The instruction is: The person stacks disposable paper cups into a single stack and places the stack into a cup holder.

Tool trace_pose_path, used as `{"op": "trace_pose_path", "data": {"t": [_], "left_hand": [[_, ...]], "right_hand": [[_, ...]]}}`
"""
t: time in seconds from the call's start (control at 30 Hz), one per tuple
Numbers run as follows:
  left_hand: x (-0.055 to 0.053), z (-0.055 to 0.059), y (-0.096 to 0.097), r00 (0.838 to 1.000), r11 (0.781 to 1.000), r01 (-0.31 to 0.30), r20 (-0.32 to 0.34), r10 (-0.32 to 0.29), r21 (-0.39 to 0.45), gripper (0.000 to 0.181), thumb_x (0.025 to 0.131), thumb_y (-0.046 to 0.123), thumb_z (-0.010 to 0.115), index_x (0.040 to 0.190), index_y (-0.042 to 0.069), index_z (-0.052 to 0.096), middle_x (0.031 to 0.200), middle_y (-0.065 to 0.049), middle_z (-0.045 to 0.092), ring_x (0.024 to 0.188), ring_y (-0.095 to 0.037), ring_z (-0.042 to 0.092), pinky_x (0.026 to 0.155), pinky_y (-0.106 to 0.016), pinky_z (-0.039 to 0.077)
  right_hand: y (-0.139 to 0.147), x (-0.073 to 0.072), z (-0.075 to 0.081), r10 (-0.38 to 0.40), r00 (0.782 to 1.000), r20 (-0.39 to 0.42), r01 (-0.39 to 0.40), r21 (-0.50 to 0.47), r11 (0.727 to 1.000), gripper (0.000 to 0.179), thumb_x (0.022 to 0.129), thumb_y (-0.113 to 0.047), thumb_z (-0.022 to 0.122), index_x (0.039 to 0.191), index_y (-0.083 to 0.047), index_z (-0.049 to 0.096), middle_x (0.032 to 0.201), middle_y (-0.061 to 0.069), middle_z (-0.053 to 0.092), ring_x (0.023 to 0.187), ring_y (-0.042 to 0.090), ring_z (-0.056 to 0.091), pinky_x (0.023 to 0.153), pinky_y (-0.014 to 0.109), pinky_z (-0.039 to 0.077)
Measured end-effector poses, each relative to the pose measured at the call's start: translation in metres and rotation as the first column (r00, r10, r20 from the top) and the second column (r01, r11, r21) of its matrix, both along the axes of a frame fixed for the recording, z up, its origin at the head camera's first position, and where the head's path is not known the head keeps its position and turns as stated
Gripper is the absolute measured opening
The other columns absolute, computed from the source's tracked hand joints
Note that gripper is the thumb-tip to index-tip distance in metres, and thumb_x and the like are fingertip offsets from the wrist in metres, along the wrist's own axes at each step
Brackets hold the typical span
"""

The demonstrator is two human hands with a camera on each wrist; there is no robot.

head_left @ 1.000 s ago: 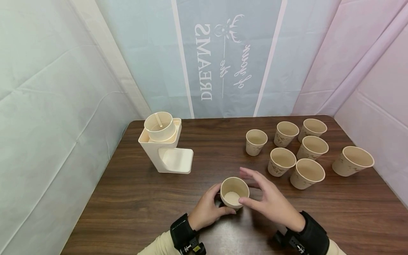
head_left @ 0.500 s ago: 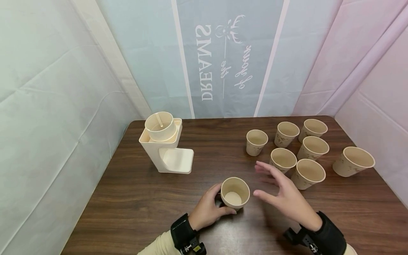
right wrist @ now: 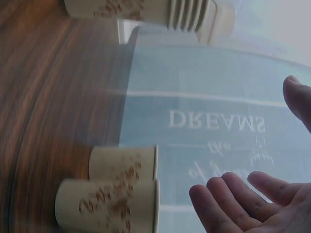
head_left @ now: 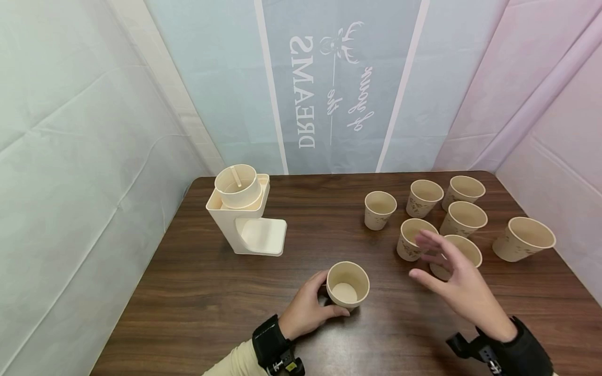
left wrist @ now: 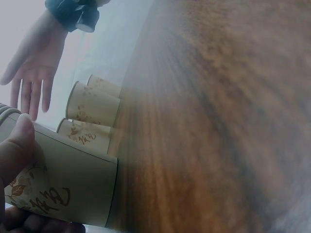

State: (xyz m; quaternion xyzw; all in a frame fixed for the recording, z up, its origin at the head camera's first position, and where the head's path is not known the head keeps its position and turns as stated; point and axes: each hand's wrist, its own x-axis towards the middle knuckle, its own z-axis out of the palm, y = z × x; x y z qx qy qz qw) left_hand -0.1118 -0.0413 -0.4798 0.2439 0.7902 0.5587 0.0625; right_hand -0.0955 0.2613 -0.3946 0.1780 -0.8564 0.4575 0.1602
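Note:
My left hand (head_left: 310,308) grips a stack of beige paper cups (head_left: 348,284) near the table's front middle, thumb on one side and fingers on the other. Several nested rims show at the top of the stack (right wrist: 187,12) in the right wrist view. Brown print marks its side (left wrist: 63,179) in the left wrist view. My right hand (head_left: 458,279) is raised with spread fingers and holds nothing. In the head view it overlaps a paper cup (head_left: 463,245) and the edge of another paper cup (head_left: 409,243).
More single paper cups stand upright at the right: one paper cup (head_left: 380,210) left of the group and one paper cup (head_left: 523,240) near the right edge. A cream cup holder (head_left: 249,235) with a round container (head_left: 237,188) on top stands back left on the wooden table (head_left: 197,292).
My right hand has moved away from the stack of paper cups, to the right, and now hovers by the single cups. My left hand keeps its grip in the same place.

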Motion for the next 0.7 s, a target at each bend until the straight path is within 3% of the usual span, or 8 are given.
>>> {"op": "trace_pose_path", "data": {"t": [0.33,0.53,0.7], "left_hand": [[0.000,-0.001,0.001,1.000,1.000,0.005,0.002,-0.005,0.001,0.076,0.074,0.018,0.093,0.141,0.015,0.056,0.131,0.000,0.062,0.121,-0.014,0.057,0.108,-0.035,0.045],[0.000,-0.002,0.001,1.000,1.000,0.006,0.001,-0.006,-0.002,0.076,0.075,0.018,0.092,0.141,0.014,0.055,0.131,0.000,0.062,0.122,-0.014,0.057,0.108,-0.035,0.045],[0.001,-0.002,0.001,1.000,1.000,0.006,0.007,-0.006,-0.006,0.076,0.075,0.019,0.092,0.142,0.015,0.055,0.131,0.000,0.062,0.122,-0.014,0.057,0.108,-0.035,0.045]], "right_hand": [[0.030,0.005,0.004,-0.119,0.992,0.047,0.119,-0.011,0.993,0.079,0.083,0.011,0.078,0.151,-0.008,0.045,0.136,-0.018,0.054,0.116,-0.007,0.056,0.088,0.008,0.049],[0.044,0.001,0.000,-0.159,0.987,-0.022,0.157,-0.070,0.985,0.079,0.077,0.023,0.075,0.147,-0.001,0.048,0.132,-0.011,0.059,0.114,-0.003,0.060,0.090,0.008,0.049],[0.055,-0.002,-0.005,-0.217,0.976,-0.027,0.213,-0.119,0.970,0.075,0.078,0.024,0.073,0.145,0.000,0.049,0.129,-0.010,0.060,0.117,-0.002,0.058,0.095,0.009,0.046]]}}
